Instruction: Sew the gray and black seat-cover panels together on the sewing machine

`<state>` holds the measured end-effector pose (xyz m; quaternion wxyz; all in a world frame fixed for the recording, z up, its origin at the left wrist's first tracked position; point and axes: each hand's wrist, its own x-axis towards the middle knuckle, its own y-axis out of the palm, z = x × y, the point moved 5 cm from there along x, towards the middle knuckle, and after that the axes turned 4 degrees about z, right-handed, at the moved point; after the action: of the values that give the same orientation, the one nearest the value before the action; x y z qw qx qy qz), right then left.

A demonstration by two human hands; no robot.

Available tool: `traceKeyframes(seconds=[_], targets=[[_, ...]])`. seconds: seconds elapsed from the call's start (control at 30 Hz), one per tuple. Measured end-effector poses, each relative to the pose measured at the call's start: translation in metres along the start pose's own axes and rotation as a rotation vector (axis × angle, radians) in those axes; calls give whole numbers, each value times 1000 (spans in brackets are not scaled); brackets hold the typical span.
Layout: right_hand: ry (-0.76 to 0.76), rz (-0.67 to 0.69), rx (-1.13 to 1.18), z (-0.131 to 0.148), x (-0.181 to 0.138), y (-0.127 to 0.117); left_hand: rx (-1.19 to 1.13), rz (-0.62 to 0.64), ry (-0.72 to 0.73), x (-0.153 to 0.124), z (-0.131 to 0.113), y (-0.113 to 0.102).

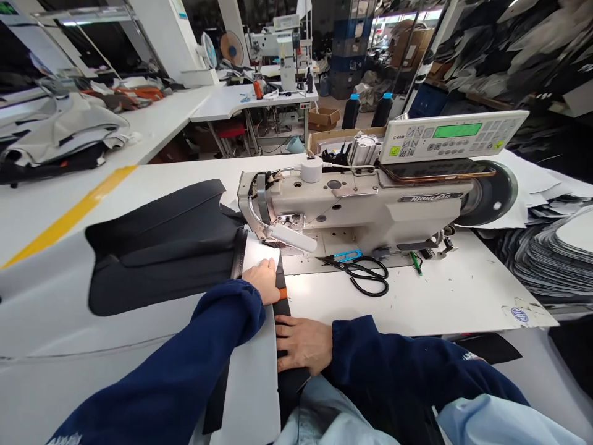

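In the head view, the left hand (262, 280) is pressing flat on a white sheet (259, 254), its fingers lying together and pinching nothing. The sheet is sitting on dark cloth (157, 253), just in front of the sewing machine's needle area, with most of the cloth spreading toward the left edge of the surface (417, 303). The right hand (303, 344) is lying open near the front edge, fingers spread across a dark strip (283, 306), not pinching it. A small orange piece (282, 293) is showing beside the strip, too hidden to name. Even pressure from both flat hands looks like the right touch here, since it should keep the layers from creeping or creasing.

The machine (365, 210) is carrying the label HIGHLEAD, and its control panel (454, 136) is showing C-60M. Black-handled scissors (365, 276) are lying right of the hands, with a green pen (416, 262) just beyond them. A phone (435, 173) is resting on the machine.
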<state>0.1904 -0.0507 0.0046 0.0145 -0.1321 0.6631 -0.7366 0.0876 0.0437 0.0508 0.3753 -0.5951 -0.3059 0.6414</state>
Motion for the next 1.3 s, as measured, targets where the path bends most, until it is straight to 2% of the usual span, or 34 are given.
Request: traceKeyframes(seconds=[0.2,0.4,0.5,0.67,0.87,1.03,1.3], targets=[[42,-148,-41,3,14,-2,30,32,11,-19,-8,12],[168,-124,3,-4,20,4,35,-7,-8,-4,-4,8],[169,-79,14,-7,22,5,31,-13,10,-4,-3,4],[51,-45,13,2,27,4,21,43,22,-34,-5,5],[167,-228,-53,10,32,2,7,186,74,-64,-6,33],[212,-276,-82,12,35,3,-29,158,67,-63,-3,41],[270,-193,-87,-3,39,-1,-43,142,23,-50,-3,25]])
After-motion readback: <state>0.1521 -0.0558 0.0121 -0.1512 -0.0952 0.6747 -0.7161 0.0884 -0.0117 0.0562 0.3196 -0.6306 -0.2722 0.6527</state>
